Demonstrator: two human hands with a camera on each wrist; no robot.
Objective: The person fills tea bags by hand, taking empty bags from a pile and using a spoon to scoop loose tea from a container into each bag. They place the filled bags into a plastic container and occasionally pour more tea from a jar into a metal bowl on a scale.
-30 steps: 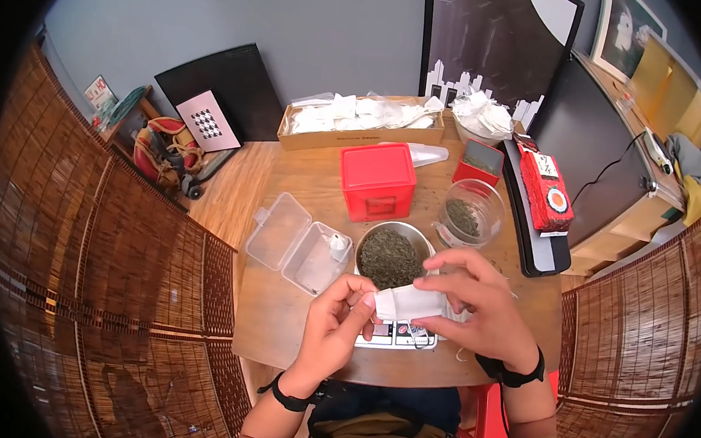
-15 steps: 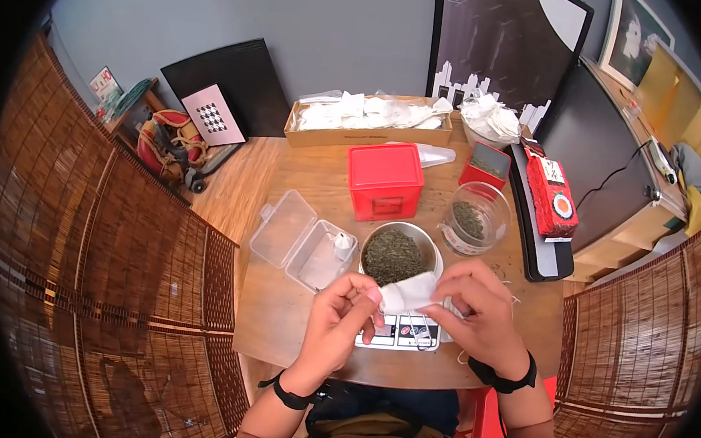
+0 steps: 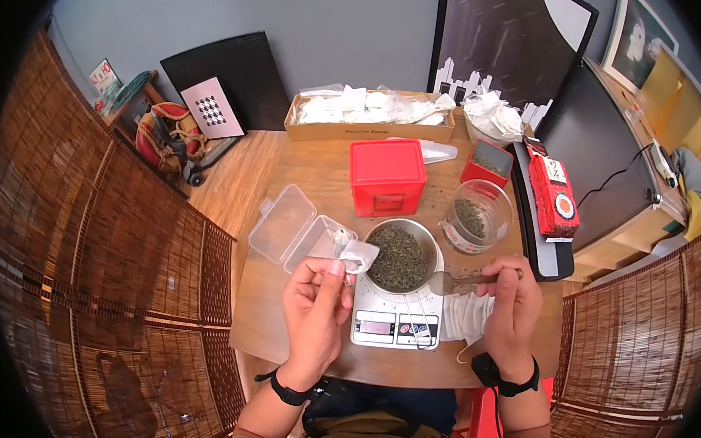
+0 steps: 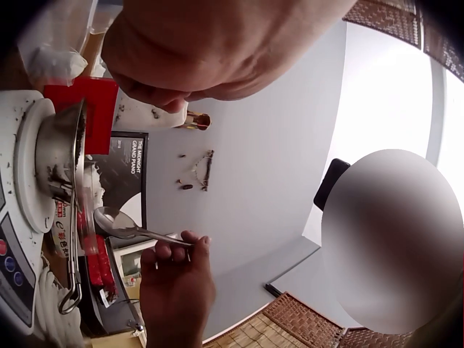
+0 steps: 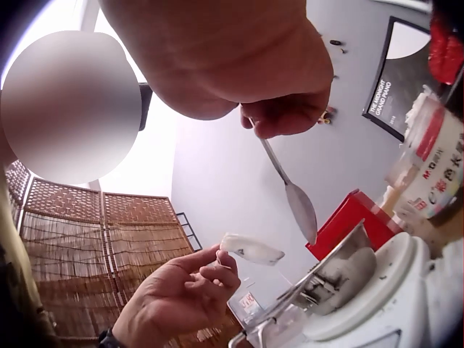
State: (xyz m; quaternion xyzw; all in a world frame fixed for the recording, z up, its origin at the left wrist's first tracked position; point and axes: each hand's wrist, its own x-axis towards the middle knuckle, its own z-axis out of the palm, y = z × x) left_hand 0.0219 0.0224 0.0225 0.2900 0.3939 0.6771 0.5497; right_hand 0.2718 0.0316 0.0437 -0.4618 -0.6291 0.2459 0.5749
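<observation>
My left hand (image 3: 308, 321) pinches a small white cloth bag (image 3: 358, 256), held up left of the metal pan. In the right wrist view the bag (image 5: 250, 249) sits tilted between thumb and fingers. My right hand (image 3: 513, 313) grips a metal spoon (image 5: 299, 206) by its handle, the bowl of the spoon pointing left toward the pan's right rim. Dried green leaves (image 3: 396, 255) lie in the long-handled metal pan (image 3: 425, 235), which stands on a white kitchen scale (image 3: 400, 302). Flat white bags (image 3: 465, 317) lie stacked beside the scale, under my right hand.
An open clear plastic case (image 3: 283, 224) holds a small white bag at left. Behind the pan stands a red box (image 3: 387, 173). To the right are a clear tub (image 3: 489, 242) with leaves, a small red tin (image 3: 481, 176) and a red packet (image 3: 551, 199). A cardboard box (image 3: 372, 132) of white bags lines the back.
The right hand has let go of the bag, moved right and taken hold of the spoon. The left hand has drawn the bag leftward, away from the scale's front.
</observation>
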